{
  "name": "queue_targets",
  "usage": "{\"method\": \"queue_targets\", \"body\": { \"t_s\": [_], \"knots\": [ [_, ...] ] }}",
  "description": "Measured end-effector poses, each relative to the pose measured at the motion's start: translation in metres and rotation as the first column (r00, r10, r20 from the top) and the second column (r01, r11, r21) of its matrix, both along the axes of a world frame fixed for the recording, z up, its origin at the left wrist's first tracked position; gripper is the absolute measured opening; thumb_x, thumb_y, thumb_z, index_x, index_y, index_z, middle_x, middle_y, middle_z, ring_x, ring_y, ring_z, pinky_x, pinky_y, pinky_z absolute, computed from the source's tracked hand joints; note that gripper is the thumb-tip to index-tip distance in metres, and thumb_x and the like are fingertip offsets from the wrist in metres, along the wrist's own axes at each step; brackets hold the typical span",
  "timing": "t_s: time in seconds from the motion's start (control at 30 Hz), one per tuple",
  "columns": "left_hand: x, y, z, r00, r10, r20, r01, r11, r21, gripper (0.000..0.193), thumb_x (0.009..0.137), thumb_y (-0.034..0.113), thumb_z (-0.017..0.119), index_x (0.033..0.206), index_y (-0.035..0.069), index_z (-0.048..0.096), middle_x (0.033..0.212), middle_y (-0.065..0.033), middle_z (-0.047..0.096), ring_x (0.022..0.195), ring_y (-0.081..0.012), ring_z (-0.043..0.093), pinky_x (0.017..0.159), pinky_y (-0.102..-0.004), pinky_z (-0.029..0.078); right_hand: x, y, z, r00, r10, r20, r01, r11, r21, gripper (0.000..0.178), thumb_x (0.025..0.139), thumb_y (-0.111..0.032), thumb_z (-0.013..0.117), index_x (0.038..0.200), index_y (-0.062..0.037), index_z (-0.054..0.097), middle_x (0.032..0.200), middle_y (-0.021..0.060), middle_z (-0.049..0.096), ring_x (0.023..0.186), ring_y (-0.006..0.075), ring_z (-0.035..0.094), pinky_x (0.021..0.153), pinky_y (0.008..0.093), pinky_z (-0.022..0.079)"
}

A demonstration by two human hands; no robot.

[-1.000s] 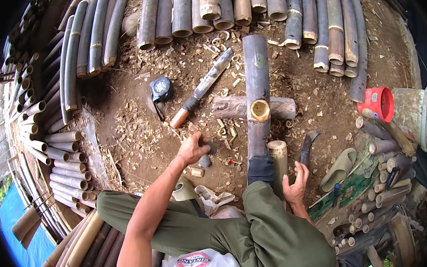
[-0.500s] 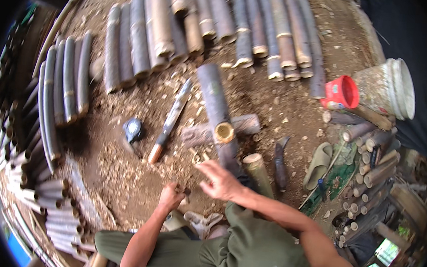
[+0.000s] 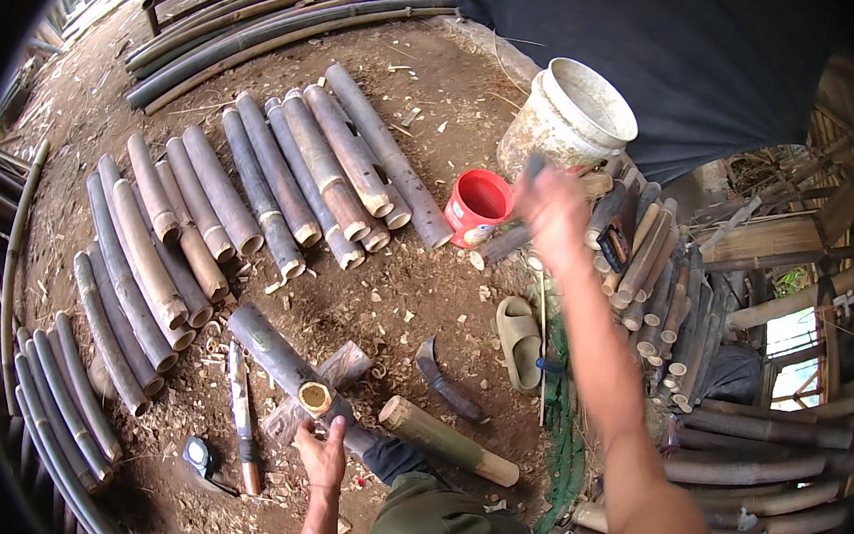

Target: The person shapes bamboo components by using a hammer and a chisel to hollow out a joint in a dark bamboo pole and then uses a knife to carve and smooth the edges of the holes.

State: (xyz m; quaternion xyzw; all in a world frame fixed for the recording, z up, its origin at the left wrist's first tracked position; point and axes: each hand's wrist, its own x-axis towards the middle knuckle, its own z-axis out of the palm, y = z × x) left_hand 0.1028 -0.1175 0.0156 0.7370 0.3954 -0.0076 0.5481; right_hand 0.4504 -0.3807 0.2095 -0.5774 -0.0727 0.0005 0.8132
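Observation:
My left hand [image 3: 320, 456] is at the near end of a dark bamboo tube [image 3: 263, 337], its thumb and fingers on either side of a pale cut opening [image 3: 315, 397]. The tube slants over a short crosswise log [image 3: 347, 364]. Far to the right, my right arm reaches out, and my right hand [image 3: 554, 215] is smeared by motion beside the red bucket [image 3: 479, 204] and in front of the white bucket [image 3: 582, 109]. A dark, blurred thing [image 3: 534, 167] sticks up from its closed fingers; its kind cannot be made out.
A long blade with a wooden handle [image 3: 239, 408] and a tape measure [image 3: 199, 455] lie at left. A curved knife [image 3: 446, 381], a greenish bamboo piece [image 3: 451, 440] and a sandal [image 3: 519, 343] lie at right. Rows of cut bamboo [image 3: 240, 217] cover the ground beyond.
The view has swung right. My right hand has gone from above my lap out to the buckets. My left hand has moved from near my knee to the bamboo tube's cut opening.

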Motion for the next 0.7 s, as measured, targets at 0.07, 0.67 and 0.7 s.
{"method": "queue_targets", "body": {
  "t_s": [0.07,0.67,0.7],
  "knots": [
    [0.007,-0.027,-0.029,0.985,-0.05,-0.164,0.043,0.998,-0.043,0.081,0.08,0.042,0.08,0.126,-0.016,0.045,0.116,-0.0273,0.059,0.105,-0.0307,0.058,0.094,-0.0411,0.046,0.077,-0.068,0.049,0.93,-0.367,-0.016,0.361,0.922,-0.142,0.055,0.093,-0.028,0.065,0.126,0.0104,0.044,0.122,0.0307,0.056,0.105,0.0352,0.066,0.09,0.044,0.056],
    [0.005,-0.019,-0.086,0.925,-0.119,-0.36,0.03,0.97,-0.243,0.107,0.072,0.066,0.075,0.132,-0.011,0.03,0.126,-0.033,0.057,0.117,-0.0424,0.058,0.097,-0.0442,0.047,-0.195,0.029,-0.264,0.799,0.115,-0.59,-0.505,-0.404,-0.763,0.072,0.084,-0.035,0.071,0.137,-0.0006,0.038,0.136,0.0252,0.048,0.127,0.0413,0.048,0.105,0.0469,0.042],
    [0.004,-0.019,-0.085,0.924,-0.121,-0.363,0.028,0.968,-0.25,0.107,0.072,0.065,0.075,0.132,-0.011,0.03,0.126,-0.0332,0.057,0.118,-0.0423,0.058,0.097,-0.0443,0.047,-0.201,0.039,-0.258,0.819,0.058,-0.571,-0.501,-0.412,-0.761,0.066,0.083,-0.032,0.072,0.132,-0.0007,0.041,0.132,0.0247,0.049,0.124,0.0421,0.05,0.103,0.0475,0.044]
  ]
}}
